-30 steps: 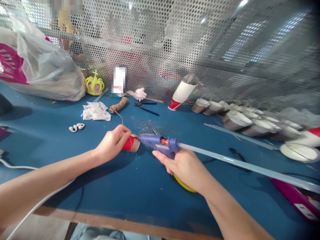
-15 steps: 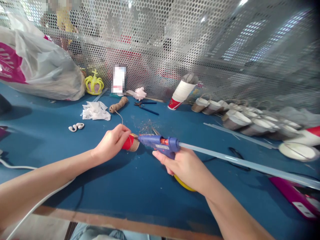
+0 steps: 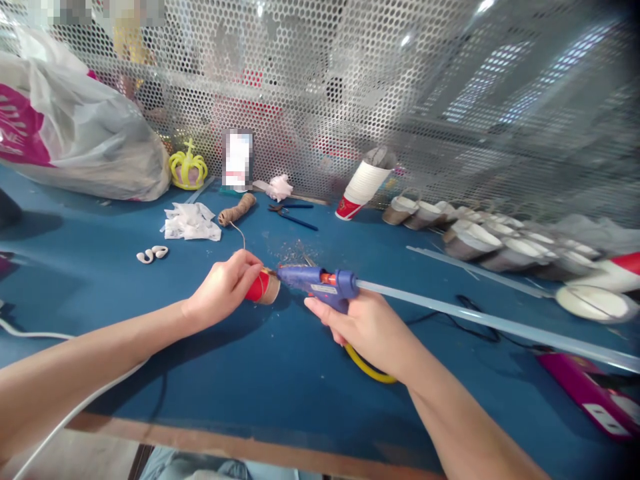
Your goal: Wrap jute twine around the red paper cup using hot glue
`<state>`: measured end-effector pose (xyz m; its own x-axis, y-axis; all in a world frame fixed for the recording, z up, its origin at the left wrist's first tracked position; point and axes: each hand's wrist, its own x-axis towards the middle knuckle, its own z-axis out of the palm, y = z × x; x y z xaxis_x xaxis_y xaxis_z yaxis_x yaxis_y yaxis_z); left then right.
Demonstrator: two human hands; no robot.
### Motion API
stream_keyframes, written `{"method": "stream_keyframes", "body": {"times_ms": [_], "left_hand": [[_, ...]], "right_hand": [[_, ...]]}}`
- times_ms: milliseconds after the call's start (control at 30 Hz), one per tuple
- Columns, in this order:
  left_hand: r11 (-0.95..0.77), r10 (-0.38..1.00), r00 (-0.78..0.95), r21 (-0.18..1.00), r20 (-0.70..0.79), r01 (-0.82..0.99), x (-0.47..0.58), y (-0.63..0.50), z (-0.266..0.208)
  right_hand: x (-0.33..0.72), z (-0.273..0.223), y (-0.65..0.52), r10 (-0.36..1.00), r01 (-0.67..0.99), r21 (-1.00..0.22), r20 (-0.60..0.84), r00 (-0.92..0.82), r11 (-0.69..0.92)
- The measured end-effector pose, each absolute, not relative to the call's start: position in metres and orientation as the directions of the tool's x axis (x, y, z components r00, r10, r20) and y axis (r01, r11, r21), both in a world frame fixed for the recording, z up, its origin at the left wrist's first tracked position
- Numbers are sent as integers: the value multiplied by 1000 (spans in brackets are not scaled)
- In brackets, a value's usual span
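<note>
A small red paper cup (image 3: 255,289), wound with twine (image 3: 271,291) near one end, lies on its side. My left hand (image 3: 223,288) is closed on it, fingers and thumb pinching near the twine. From there a strand leads back to a roll of brown twine (image 3: 238,209). My right hand (image 3: 373,330) grips a blue hot glue gun (image 3: 303,276), whose nozzle is at the cup's twine-wrapped side; whether it touches I cannot tell. A long clear glue stick (image 3: 450,307) sticks out of the gun's back. Under my right hand shows a yellow handle (image 3: 370,371), partly hidden.
Pliers (image 3: 293,215), white crumpled material (image 3: 191,221) and a yellow crown-shaped piece (image 3: 189,168) lie behind. A stack of cups (image 3: 365,183) leans right of centre; several wrapped cups (image 3: 500,243) stand farther right. A purple power strip (image 3: 583,393) and a black cable (image 3: 475,320) lie at right.
My right hand and the glue gun have shifted very slightly, uncovering a little more of the yellow handle. The cup has edged slightly rightward in my left hand. The nozzle stays by the twine.
</note>
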<state>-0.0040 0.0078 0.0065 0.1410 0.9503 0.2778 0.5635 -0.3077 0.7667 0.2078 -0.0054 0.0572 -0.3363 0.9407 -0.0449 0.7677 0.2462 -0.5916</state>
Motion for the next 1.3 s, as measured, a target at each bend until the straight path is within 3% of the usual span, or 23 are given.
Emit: {"method": "stream_keyframes", "body": {"times_ms": [267, 700, 933, 1300], "left_hand": [[-224, 973, 77, 813, 217, 537, -4, 12, 5], [-175, 982, 39, 826, 183, 535, -4, 14, 6], [-190, 980, 51, 820, 193, 539, -4, 12, 7], [-302, 951, 122, 772, 284, 560, -5, 7, 2]], "right_hand": [[208, 59, -15, 945, 801, -554, -74, -320, 228], [207, 55, -19, 924, 826, -429, 63, -377, 366], [206, 57, -13, 938, 790, -545, -15, -345, 282], [205, 55, -1, 941, 749, -610, -18, -338, 257]]}}
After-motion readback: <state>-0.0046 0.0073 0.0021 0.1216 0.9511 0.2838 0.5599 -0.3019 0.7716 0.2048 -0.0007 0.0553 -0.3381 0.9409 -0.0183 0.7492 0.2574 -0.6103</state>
